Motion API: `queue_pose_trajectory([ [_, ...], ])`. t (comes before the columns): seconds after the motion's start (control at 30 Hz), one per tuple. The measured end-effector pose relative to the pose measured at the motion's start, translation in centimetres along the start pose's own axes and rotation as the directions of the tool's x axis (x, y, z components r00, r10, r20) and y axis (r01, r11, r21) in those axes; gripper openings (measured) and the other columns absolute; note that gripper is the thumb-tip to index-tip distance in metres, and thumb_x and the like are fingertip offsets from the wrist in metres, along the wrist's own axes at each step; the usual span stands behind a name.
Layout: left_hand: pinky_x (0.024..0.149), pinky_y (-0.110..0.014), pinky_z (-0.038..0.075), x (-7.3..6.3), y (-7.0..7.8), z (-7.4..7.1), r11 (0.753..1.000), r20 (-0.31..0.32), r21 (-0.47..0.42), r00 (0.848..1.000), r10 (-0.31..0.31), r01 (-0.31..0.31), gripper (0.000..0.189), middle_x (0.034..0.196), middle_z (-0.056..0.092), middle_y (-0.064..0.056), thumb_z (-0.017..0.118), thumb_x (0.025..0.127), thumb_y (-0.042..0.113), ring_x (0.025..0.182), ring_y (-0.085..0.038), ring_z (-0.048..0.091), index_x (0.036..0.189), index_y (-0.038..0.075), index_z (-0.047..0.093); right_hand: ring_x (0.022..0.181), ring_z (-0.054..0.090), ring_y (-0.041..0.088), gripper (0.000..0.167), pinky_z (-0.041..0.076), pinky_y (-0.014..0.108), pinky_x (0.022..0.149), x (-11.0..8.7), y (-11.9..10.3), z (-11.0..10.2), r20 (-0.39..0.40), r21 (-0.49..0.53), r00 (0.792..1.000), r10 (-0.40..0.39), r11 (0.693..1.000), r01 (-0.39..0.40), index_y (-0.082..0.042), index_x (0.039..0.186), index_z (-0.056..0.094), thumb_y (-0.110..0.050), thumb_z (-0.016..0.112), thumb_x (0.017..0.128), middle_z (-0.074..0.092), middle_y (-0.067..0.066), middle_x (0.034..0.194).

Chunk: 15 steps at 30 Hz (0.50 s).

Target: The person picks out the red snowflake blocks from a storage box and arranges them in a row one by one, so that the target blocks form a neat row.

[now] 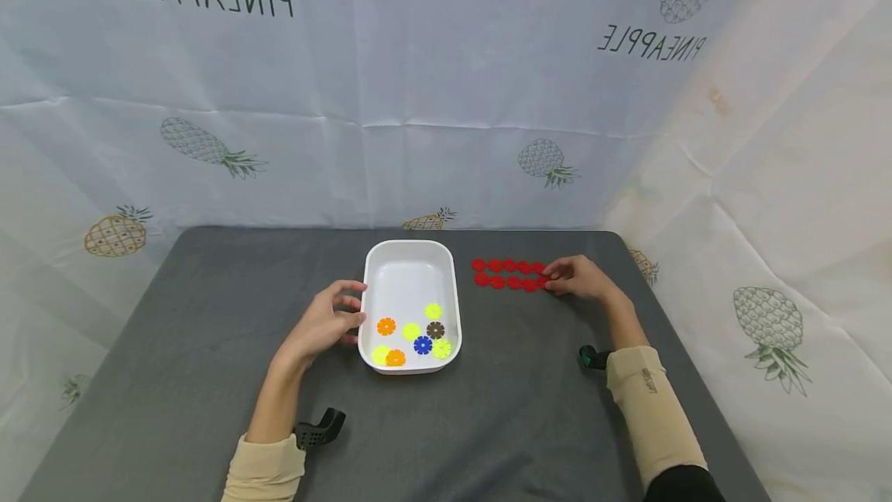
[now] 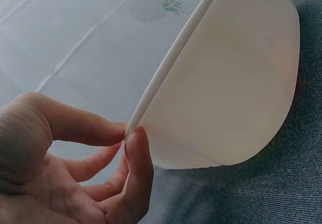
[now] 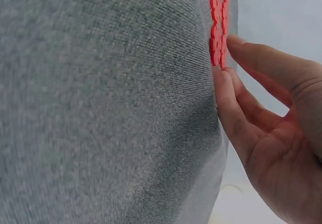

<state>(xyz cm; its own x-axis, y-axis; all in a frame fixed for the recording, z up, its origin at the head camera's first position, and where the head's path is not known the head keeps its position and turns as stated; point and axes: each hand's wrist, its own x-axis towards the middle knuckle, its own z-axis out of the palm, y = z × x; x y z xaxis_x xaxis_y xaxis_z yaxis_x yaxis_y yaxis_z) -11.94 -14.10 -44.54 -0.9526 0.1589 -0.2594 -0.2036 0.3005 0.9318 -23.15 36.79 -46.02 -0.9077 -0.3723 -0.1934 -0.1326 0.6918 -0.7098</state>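
Observation:
A white tray [image 1: 411, 285] stands on the grey table, holding several notched plastic discs in yellow, orange, blue and brown at its near end. My left hand [image 1: 327, 321] pinches the tray's left rim; in the left wrist view the thumb and a finger meet over that edge [image 2: 166, 65]. To the right of the tray lie two rows of red notched discs [image 1: 496, 266]. At their right end my right hand [image 1: 580, 279] touches the last discs with loosely bent fingers. In the right wrist view, fingertips rest beside the red discs [image 3: 216, 45], with nothing visibly gripped.
A dark grey cloth [image 1: 481, 417] covers the table, with wrinkles near the front. Behind and to the sides hangs a pale curtain [image 1: 446, 68] printed with pineapples. Dark wrist devices [image 1: 320, 428] sit at both wrists.

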Motion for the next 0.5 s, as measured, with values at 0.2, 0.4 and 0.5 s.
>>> queue_pose_trajectory([
  [0.2, 0.073, -0.037, 0.067, -0.1, -0.1, 0.0, 0.999, -0.004, 0.038, 1.000, 0.021, -0.021, 0.053, 0.123, 0.060, -0.023, 0.065, 0.102, 0.007, 0.088, -0.023, 0.071, 0.152, 0.003, 0.048, 0.093, 0.079, 0.024, 0.030, 0.067, 0.036, 0.081, -0.6, -0.7, 0.0, -0.050, -0.054, 0.998, -0.037, 0.998, 0.034, 0.006, 0.130, 0.069, -0.012, 0.068, 0.106, 0.074, 0.024, 0.114],
  [0.4, 0.106, -0.063, 0.057, -0.4, 0.3, -1.6, 0.897, -0.089, 0.385, 0.959, 0.269, -0.215, 0.059, 0.144, 0.063, -0.026, 0.068, 0.106, 0.032, 0.128, -0.043, 0.066, 0.156, 0.005, 0.050, 0.121, 0.070, 0.046, 0.048, 0.060, 0.059, 0.099, -2.1, -3.5, 0.3, -0.196, -0.148, 0.971, -0.134, 0.983, 0.105, 0.002, 0.150, 0.057, -0.025, 0.062, 0.111, 0.063, 0.030, 0.143],
  [0.5, 0.124, -0.076, 0.032, -0.7, 0.9, -3.2, 0.752, -0.125, 0.608, 0.905, 0.406, -0.254, 0.073, 0.165, 0.049, -0.025, 0.064, 0.106, 0.049, 0.155, -0.049, 0.043, 0.165, 0.012, 0.044, 0.147, 0.048, 0.054, 0.061, 0.043, 0.073, 0.116, -3.6, -5.6, 0.7, -0.281, -0.229, 0.944, -0.175, 0.967, 0.111, -0.005, 0.164, 0.043, -0.033, 0.058, 0.113, 0.042, 0.030, 0.165],
])
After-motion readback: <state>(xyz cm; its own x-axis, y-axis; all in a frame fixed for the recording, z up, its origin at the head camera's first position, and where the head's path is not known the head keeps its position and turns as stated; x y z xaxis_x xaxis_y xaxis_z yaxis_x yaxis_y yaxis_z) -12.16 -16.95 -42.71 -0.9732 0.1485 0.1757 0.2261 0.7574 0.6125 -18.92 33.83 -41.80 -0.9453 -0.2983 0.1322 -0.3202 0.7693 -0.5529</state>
